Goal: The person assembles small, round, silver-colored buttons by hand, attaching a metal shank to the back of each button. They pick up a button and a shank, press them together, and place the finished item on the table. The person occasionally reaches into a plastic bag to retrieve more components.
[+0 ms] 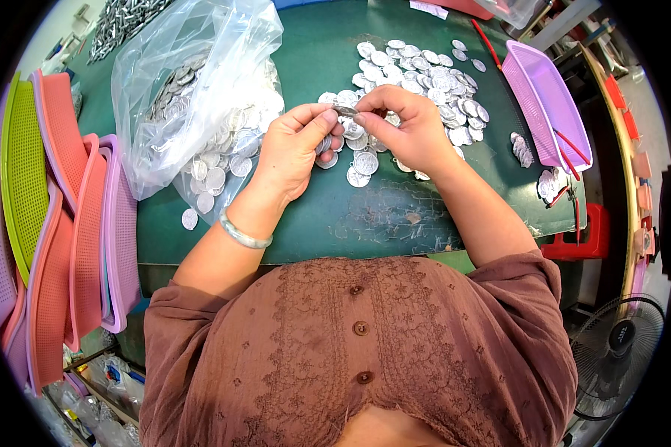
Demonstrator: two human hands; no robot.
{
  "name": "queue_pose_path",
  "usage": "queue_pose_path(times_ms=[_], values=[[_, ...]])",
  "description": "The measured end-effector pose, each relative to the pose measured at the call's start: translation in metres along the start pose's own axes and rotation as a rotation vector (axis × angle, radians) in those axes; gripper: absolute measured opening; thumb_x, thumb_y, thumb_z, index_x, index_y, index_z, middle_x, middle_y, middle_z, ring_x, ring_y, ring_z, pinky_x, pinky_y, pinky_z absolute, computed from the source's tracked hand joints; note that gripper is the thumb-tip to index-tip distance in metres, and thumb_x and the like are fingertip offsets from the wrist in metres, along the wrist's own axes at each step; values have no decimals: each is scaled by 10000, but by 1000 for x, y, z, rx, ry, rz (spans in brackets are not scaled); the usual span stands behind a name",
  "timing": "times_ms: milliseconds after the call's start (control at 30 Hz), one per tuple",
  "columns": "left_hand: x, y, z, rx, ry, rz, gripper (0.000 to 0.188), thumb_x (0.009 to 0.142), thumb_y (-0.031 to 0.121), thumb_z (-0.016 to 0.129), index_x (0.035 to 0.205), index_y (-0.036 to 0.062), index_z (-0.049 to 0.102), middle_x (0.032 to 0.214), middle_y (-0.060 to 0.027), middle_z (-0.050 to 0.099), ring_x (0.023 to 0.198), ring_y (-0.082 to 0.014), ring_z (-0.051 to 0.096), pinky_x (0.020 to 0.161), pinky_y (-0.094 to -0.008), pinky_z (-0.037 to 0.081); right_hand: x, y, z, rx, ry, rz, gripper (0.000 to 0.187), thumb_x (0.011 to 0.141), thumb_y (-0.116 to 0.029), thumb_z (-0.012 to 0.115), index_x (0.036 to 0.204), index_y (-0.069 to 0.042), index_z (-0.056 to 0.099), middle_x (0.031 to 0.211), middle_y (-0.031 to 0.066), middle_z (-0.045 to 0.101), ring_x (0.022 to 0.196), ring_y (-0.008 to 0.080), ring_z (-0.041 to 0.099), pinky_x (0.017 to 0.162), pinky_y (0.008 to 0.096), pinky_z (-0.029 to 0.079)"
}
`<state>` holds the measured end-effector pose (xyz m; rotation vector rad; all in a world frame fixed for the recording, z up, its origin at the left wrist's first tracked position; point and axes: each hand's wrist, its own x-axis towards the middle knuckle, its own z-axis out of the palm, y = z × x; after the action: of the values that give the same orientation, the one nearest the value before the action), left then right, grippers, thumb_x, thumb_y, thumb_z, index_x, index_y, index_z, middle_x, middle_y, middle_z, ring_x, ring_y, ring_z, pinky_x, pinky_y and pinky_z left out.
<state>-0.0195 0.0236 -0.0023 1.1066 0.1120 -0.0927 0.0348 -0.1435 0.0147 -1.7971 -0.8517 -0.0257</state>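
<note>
My two hands meet over the green table, holding a round silver medallion [344,111] on edge between the fingertips. My left hand [289,153] pinches its left side, and more discs show under its curled fingers. Thumb and forefinger of my right hand [414,130] close on the other side. Beyond and under the hands spreads a loose heap of silver medallions [443,82], some with a small loop at the rim. On the left lies a see-through plastic bag [194,45], with many more medallions [227,138] in and around its mouth.
Stacked pink, purple and green plastic baskets [60,216] rise at the left. A purple basket [533,97] stands at the right table edge, near red-handled tools [570,153] and small medallion stacks [521,149]. A red stool [589,235] and a black fan [620,350] are lower right.
</note>
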Motion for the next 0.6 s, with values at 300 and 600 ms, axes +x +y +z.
queue_pose_path(times_ms=[300,600], values=[[-1,4,-2,-57,-43,-56,129,846,169,526,805,50,557,670,-23,544,559,-91,495,459,-202,366,1,3,-3,356,-59,386,174,801,-127,582,899,17,582,780,28,588,718,93,540,669,228,438],[-1,4,-4,-90,-39,-105,123,834,168,523,820,50,552,687,-31,547,577,-103,500,458,-206,370,2,6,-3,356,-76,378,192,825,-172,550,891,3,594,748,28,591,687,88,529,650,224,433]])
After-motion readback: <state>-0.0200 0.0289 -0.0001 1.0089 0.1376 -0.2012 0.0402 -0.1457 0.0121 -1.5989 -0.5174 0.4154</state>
